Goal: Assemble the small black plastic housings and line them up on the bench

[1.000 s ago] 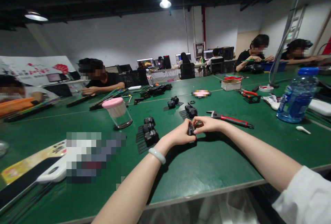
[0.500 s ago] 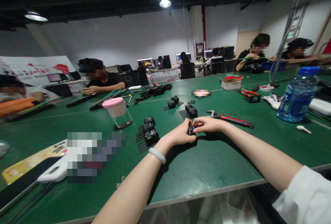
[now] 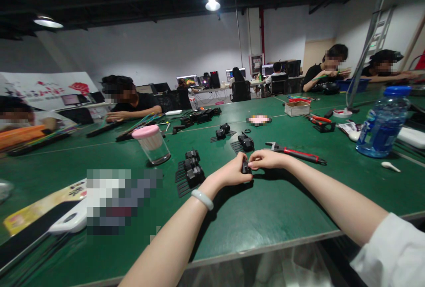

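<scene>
Between my hands is a small black plastic part (image 3: 245, 166), low over the green table. My left hand (image 3: 231, 170) closes round it from the left, thumb on the near side and fingers on the far side. The bent fingertips of my right hand (image 3: 266, 160) pinch at its right side; they hide some of it. Just beyond lies a black piece with comb-like prongs (image 3: 246, 141). Several similar black pronged pieces (image 3: 192, 170) stand in a cluster left of my left wrist. An adjustable wrench (image 3: 299, 153) with a red and black handle lies past my right hand.
Farther back are more black pronged pieces (image 3: 220, 134) and a small black ring (image 3: 247, 131). A pink-lidded clear jar (image 3: 152, 145) stands left, a blue-capped water bottle (image 3: 381, 123) right. Red-handled pliers (image 3: 320, 120) lie near a small box (image 3: 297, 108). Other people sit round the table.
My right fingertips have shifted very slightly on the black part. My left hand keeps its hold, and the things on the table lie as before.
</scene>
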Demonstrator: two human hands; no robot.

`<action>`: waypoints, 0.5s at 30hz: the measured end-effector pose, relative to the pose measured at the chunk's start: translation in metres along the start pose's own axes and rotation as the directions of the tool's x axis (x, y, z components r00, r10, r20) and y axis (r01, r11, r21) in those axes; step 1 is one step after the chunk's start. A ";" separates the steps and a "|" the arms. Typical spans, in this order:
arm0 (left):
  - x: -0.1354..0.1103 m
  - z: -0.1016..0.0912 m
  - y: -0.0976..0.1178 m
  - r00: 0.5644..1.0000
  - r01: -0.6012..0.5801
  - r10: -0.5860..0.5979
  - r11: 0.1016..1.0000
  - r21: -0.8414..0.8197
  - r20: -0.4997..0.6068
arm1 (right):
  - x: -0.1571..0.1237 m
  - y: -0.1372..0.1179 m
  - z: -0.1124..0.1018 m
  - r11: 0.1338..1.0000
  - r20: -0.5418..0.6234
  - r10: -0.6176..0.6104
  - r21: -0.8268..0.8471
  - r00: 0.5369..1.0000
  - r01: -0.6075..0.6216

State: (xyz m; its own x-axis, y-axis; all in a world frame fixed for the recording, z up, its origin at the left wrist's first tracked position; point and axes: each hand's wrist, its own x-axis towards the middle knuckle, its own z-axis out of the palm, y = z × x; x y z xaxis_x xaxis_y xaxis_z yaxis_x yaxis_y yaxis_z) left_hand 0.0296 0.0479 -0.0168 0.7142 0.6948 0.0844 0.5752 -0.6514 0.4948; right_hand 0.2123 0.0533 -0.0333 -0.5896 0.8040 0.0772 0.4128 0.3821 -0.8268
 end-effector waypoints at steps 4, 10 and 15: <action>0.000 0.000 0.001 1.000 0.006 -0.006 1.000 0.006 -0.009 | -0.001 0.000 0.001 0.997 -0.045 -0.044 0.065 0.998 0.047; 0.000 0.000 -0.003 0.999 -0.029 0.029 1.000 -0.003 -0.014 | -0.002 0.001 0.003 0.987 -0.056 -0.095 0.125 0.994 0.101; 0.000 0.000 -0.004 0.999 -0.044 0.044 0.999 -0.007 -0.011 | 0.000 0.003 0.004 0.984 -0.064 -0.145 0.093 0.987 0.151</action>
State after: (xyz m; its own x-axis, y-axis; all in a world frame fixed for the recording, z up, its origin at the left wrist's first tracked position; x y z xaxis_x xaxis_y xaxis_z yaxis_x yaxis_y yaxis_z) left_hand 0.0277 0.0507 -0.0191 0.7343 0.6688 0.1159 0.5403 -0.6793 0.4965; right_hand 0.2108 0.0525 -0.0381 -0.5978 0.7675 0.2316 0.2526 0.4545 -0.8542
